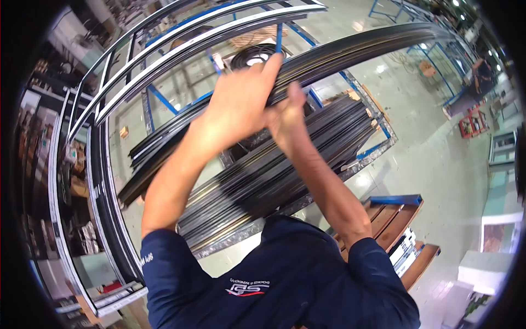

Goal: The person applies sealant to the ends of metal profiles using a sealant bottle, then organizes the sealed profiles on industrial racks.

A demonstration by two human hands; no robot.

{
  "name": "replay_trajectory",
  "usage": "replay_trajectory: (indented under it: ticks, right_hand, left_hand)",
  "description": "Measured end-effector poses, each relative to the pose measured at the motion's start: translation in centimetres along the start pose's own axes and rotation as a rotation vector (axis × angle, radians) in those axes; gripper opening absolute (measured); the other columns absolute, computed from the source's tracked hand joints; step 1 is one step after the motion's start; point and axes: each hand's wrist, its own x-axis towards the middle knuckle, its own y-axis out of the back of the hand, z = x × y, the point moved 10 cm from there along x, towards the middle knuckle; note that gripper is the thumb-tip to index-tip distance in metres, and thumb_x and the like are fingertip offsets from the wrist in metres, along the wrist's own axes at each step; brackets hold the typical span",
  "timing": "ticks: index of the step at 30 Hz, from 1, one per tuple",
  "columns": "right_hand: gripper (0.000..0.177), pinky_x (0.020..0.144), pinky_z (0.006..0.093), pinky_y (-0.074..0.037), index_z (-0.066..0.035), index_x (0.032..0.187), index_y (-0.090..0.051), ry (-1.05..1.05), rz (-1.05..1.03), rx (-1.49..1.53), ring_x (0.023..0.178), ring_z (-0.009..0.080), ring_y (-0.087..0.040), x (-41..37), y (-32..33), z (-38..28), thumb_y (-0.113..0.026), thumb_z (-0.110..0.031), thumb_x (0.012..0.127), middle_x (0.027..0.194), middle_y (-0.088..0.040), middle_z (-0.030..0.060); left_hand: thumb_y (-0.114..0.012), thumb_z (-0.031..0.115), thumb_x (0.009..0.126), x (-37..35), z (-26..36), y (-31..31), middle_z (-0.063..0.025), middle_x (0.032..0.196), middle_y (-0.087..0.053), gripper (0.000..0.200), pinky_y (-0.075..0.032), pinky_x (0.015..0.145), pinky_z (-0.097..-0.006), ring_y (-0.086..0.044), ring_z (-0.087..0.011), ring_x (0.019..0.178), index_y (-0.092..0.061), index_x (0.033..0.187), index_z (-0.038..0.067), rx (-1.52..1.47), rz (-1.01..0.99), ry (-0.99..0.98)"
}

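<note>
My left hand (238, 101) is blurred by motion and held over a bundle of long black profiles (334, 60), its back toward me. One finger or thumb points up at the bundle's upper edge. Close beside it, my right hand (286, 112) has its thumb raised and overlaps the lower edge of that bundle. The two hands meet or overlap in this view, and most fingers are hidden or smeared, so I cannot tell whether they grip the profiles. Below them, a second stack of dark profiles (329, 129) lies on a low rack (378, 148).
White and black frames (181, 46) stand on the left. A coil of black tubing (252, 55) lies behind the bundle. Wooden pallets (386, 225) sit at my right, with a red crate (473, 123) farther off. At the far right, a person (482, 77) in dark clothing is visible.
</note>
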Motion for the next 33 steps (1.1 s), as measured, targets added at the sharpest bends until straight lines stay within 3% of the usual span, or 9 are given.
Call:
replay_trajectory:
  ticks: [4, 7, 10, 14, 17, 22, 25, 29, 33]
  right_hand:
    - [0.054, 0.107, 0.0427, -0.048, -0.012, 0.148, -0.041, -0.039, 0.034, 0.056, 0.132, 0.0203, -0.05, 2.1, 3.9, 7.3, -0.044, -0.044, 0.105, 0.141, -0.053, 0.0059]
    - [0.074, 0.11, 0.0492, -0.045, -0.009, 0.152, -0.032, -0.156, -0.022, 0.024, 0.138, 0.0232, -0.045, 2.8, 6.1, 11.4, -0.047, -0.06, 0.101, 0.147, -0.046, 0.0082]
    - [0.084, 0.112, 0.0498, -0.043, -0.003, 0.155, -0.028, -0.451, 0.049, -0.249, 0.144, 0.0258, -0.039, 2.2, 12.9, 15.6, -0.048, -0.063, 0.1, 0.152, -0.042, 0.0133]
    - [0.059, 0.103, 0.0425, -0.053, 0.005, 0.149, -0.039, -0.477, 0.079, -0.504, 0.124, 0.0305, -0.061, -2.9, 16.1, 8.5, -0.039, -0.039, 0.11, 0.141, -0.056, 0.0216]
    - [0.06, 0.102, 0.0419, -0.053, 0.006, 0.148, -0.041, -0.319, 0.091, -0.578, 0.121, 0.0326, -0.063, -8.2, 18.8, 0.3, -0.04, -0.04, 0.109, 0.138, -0.059, 0.023]
    - [0.066, 0.108, 0.0445, -0.045, 0.003, 0.148, -0.042, -0.264, 0.624, -0.616, 0.129, 0.0336, -0.058, -25.7, 35.6, -9.4, -0.045, -0.048, 0.106, 0.146, -0.054, 0.0211]
    - [0.079, 0.112, 0.0471, -0.039, 0.0, 0.151, -0.039, -0.321, 0.945, -0.712, 0.135, 0.0347, -0.051, -34.8, 37.8, -11.2, -0.055, -0.058, 0.099, 0.149, -0.05, 0.0195]
    - [0.068, 0.091, 0.0396, -0.052, -0.003, 0.135, -0.053, -0.338, 1.219, -0.53, 0.102, 0.0272, -0.065, -45.8, 43.0, -10.0, -0.064, -0.057, 0.095, 0.125, -0.064, 0.0114]
    - [0.083, 0.111, 0.0446, -0.041, -0.002, 0.149, -0.037, -0.469, 1.22, -0.511, 0.132, 0.0325, -0.05, -49.6, 44.7, -7.5, -0.061, -0.06, 0.095, 0.147, -0.049, 0.0154]
  left_hand:
    - [-0.083, 0.014, 0.065, -2.4, -5.4, -6.1, -0.0177, 0.108, -0.064, 0.088, -0.055, 0.073, -0.047, -0.067, -0.0389, 0.094, -0.042, 0.142, 0.004, 0.035, -0.014, 0.082]
    - [-0.083, 0.014, 0.065, -3.0, -9.7, -10.0, -0.0174, 0.107, -0.066, 0.085, -0.054, 0.07, -0.048, -0.067, -0.041, 0.087, -0.045, 0.14, 0.004, -0.044, -0.087, 0.114]
    - [-0.083, 0.013, 0.065, -3.8, -13.1, -14.2, -0.0172, 0.109, -0.068, 0.084, -0.054, 0.071, -0.0477, -0.068, -0.0399, 0.09, -0.046, 0.14, 0.006, -0.116, -0.145, 0.07]
    - [-0.082, 0.013, 0.063, -5.5, -16.5, -20.0, -0.0181, 0.109, -0.068, 0.086, -0.054, 0.076, -0.048, -0.067, -0.04, 0.094, -0.048, 0.142, 0.007, -0.184, -0.175, 0.063]
    - [-0.083, 0.014, 0.062, -6.5, -18.6, -24.4, -0.0178, 0.11, -0.068, 0.088, -0.055, 0.076, -0.0481, -0.068, -0.0393, 0.094, -0.047, 0.142, 0.009, -0.168, -0.278, 0.077]
    - [-0.085, 0.02, 0.066, -8.0, -22.1, -27.1, -0.0191, 0.119, -0.067, 0.088, -0.056, 0.077, -0.0489, -0.069, -0.0398, 0.094, -0.046, 0.144, 0.012, -0.16, -0.333, 0.148]
    - [-0.083, 0.015, 0.066, -9.6, -24.3, -29.4, -0.0157, 0.108, -0.067, 0.084, -0.055, 0.076, -0.0486, -0.069, -0.0368, 0.095, -0.048, 0.143, 0.009, -0.151, -0.353, 0.164]
    - [-0.083, 0.015, 0.066, -10.8, -25.3, -30.2, -0.0147, 0.111, -0.067, 0.087, -0.057, 0.078, -0.0468, -0.069, -0.0365, 0.096, -0.047, 0.146, 0.009, -0.137, -0.391, 0.213]
    - [-0.083, 0.013, 0.064, -11.8, -26.3, -30.7, -0.0143, 0.117, -0.066, 0.09, -0.057, 0.081, -0.0462, -0.068, -0.0367, 0.1, -0.046, 0.146, 0.009, -0.167, -0.344, 0.217]
